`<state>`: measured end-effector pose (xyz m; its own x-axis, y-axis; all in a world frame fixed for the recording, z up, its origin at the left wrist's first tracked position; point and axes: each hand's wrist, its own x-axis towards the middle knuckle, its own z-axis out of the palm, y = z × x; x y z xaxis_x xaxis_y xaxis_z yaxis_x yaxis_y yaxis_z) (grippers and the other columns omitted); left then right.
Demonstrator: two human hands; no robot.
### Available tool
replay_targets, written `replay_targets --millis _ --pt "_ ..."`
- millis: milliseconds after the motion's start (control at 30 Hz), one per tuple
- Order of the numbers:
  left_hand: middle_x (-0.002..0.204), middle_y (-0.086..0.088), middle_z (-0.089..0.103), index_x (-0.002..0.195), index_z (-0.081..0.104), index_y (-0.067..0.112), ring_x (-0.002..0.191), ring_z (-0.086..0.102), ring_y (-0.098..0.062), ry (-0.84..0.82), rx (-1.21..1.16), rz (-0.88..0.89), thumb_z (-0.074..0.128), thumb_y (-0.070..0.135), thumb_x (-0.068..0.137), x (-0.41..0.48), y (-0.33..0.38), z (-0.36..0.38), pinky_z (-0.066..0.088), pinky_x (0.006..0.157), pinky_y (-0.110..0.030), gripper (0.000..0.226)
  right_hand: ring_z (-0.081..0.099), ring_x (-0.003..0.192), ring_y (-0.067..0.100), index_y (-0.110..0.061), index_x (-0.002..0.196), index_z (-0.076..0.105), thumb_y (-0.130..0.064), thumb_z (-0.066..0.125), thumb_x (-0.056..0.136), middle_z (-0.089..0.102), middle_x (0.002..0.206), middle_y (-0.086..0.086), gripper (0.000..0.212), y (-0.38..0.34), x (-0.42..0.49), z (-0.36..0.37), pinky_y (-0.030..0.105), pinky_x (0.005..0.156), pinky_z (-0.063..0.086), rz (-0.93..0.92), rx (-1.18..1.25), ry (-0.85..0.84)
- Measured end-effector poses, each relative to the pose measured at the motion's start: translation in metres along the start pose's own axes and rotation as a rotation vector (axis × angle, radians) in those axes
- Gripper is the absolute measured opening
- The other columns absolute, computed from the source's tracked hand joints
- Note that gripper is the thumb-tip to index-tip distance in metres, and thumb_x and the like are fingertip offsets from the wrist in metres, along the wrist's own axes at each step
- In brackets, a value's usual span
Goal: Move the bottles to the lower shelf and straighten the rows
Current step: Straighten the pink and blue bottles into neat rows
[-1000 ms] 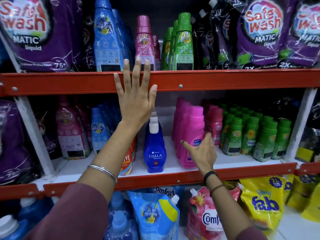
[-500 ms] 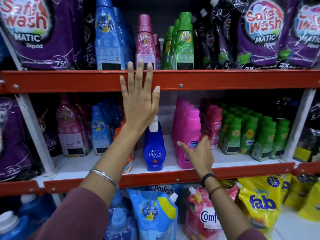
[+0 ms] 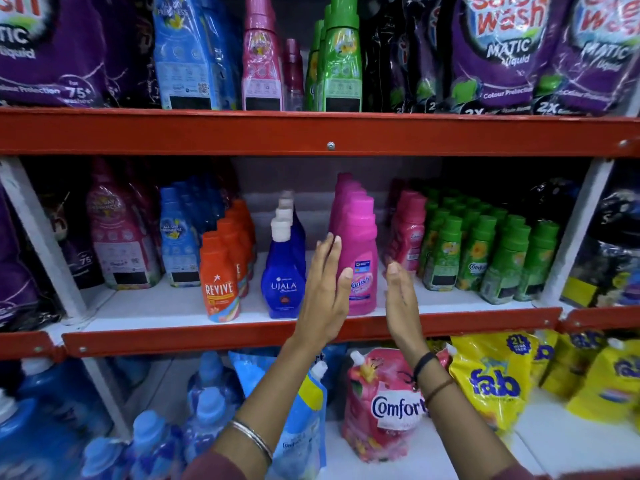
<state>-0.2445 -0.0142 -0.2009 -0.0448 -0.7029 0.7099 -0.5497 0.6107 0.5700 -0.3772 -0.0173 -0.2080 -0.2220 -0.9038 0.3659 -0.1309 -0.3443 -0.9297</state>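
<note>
1. At frame centre, the upright pink Vanish bottle [image 3: 358,268] stood between both hands on the middle shelf [image 3: 242,336].
2. Left hand [image 3: 325,289], flat and empty, was nearer; right hand [image 3: 401,299], loosely spread, held nothing.

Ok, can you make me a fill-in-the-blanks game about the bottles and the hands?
1. The front orange bottle reads ____.
2. The blue Ujala bottle has a ____ cap.
3. The left hand and right hand flank the ____ Vanish bottle.
4. Both hands are ____, gripping nothing.

Missing words: Revive; white; pink; open
</note>
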Motion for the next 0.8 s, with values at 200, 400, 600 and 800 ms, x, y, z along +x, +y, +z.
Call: replay_targets --millis 200,400,600,800 --pt "0.160 0.002 0.002 0.150 0.013 0.035 0.137 0.008 0.002 -0.068 -0.201 -0.341 0.026 0.041 0.100 -0.014 0.009 0.021 0.010 0.109 -0.018 0.051 0.029 0.139 0.007 -0.021 0.147 0.029 -0.076 0.028 0.082 0.033 0.152 -0.004 0.085 0.006 0.004 -0.006 0.029 0.118 0.023 0.045 -0.006 -0.137" --pt "0.141 0.018 0.025 0.149 0.020 0.029 0.117 0.017 0.032 -0.012 -0.212 -0.333 0.018 0.052 0.096 -0.014 0.009 0.027 0.012 0.099 0.003 0.058 0.056 0.120 0.011 -0.040 0.119 0.055 -0.086 0.026 0.071 0.057 0.134 0.000 0.073 0.007 0.012 -0.012 0.038 0.107 0.043 0.076 0.124 -0.238" --pt "0.141 0.010 0.033 0.149 0.026 0.026 0.110 0.028 0.025 -0.020 -0.232 -0.393 0.018 0.034 0.104 -0.007 0.005 0.025 0.019 0.077 0.014 0.046 0.056 0.111 0.013 -0.019 0.134 0.049 -0.067 0.024 0.078 0.055 0.127 0.003 0.078 0.009 0.015 -0.016 0.031 0.097 0.046 0.101 0.182 -0.243" --pt "0.149 0.004 0.032 0.149 0.027 0.026 0.123 0.028 0.005 -0.017 -0.256 -0.412 0.018 0.033 0.104 -0.005 0.003 0.023 0.019 0.074 0.015 0.046 0.056 0.110 0.014 -0.017 0.135 0.048 -0.064 0.025 0.078 0.053 0.122 0.000 0.078 0.005 0.011 -0.015 0.029 0.095 0.046 0.093 0.200 -0.224"
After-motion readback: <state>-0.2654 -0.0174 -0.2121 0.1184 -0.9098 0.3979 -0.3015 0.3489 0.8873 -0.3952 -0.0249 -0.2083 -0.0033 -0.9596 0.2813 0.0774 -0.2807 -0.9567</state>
